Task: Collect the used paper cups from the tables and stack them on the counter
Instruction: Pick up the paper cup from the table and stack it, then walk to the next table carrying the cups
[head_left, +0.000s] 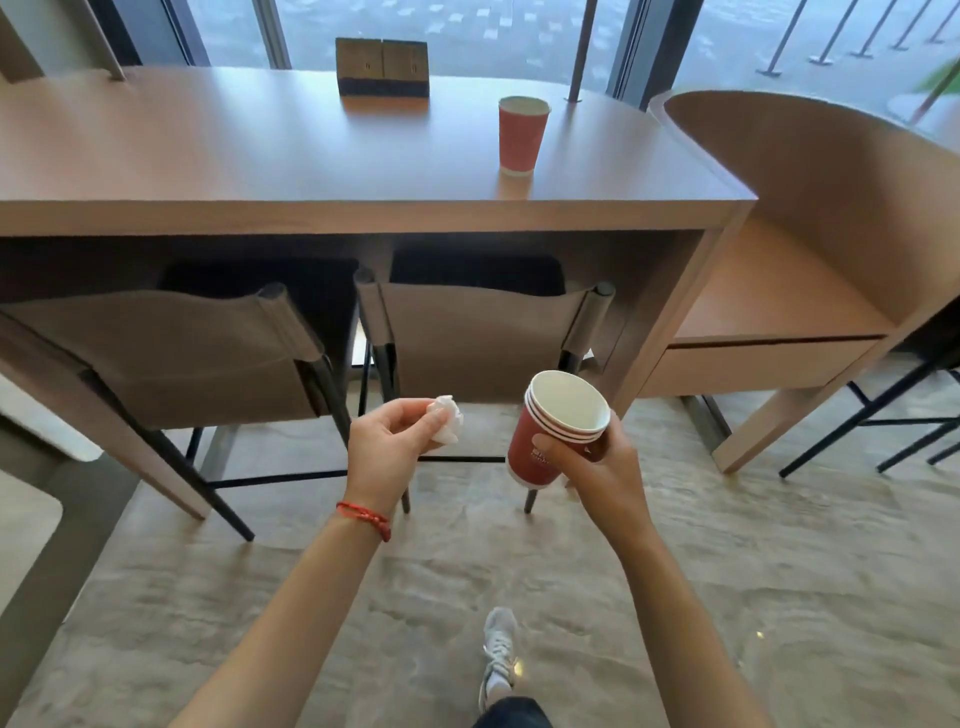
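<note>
Over a grey mottled floor (727, 597), the right hand (597, 467) grips a tilted stack of red paper cups (556, 431); the left hand (387, 447) pinches a crumpled tissue (448, 418). Beyond two chairs, a single red paper cup (522, 135) stands upright on the wooden window table (260, 150), well apart from both hands.

Your left hand (387, 441) pinches something with curled fingers; your right hand (597, 470) grips around something, both arms stretched forward.
</note>
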